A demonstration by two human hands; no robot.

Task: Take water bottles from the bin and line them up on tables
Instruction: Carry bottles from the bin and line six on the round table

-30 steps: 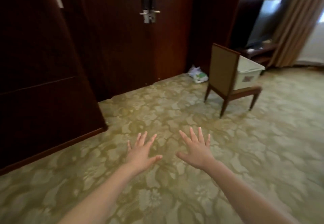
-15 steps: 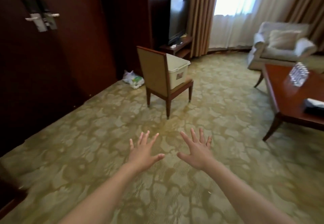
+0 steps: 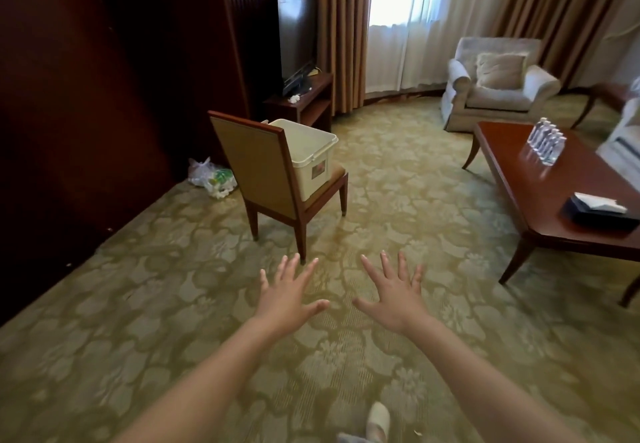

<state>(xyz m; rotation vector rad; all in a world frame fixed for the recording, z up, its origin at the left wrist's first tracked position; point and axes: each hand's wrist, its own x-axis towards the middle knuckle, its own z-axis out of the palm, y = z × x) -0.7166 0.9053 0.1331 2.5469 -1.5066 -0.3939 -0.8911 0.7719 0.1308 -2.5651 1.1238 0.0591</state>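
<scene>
A white plastic bin [image 3: 313,155] stands on the seat of a wooden chair [image 3: 256,162] left of centre; its inside is hidden from here. Several clear water bottles [image 3: 546,140] stand in a row on the far part of a dark wooden coffee table [image 3: 540,193] at the right. My left hand [image 3: 289,298] and my right hand [image 3: 393,298] are stretched out side by side over the carpet in front of the chair, palms down, fingers spread, holding nothing.
A dark tissue box [image 3: 597,214] lies on the table's near end. A pale armchair [image 3: 498,84] stands by the curtains, a TV [image 3: 298,35] on a low stand behind the chair, a plastic bag [image 3: 211,177] by the wall. A slippered foot [image 3: 377,423] shows below.
The view has swung right from the dark door toward the room; the chair with the bin, the table and the bottles have come into view. Both hands stay spread.
</scene>
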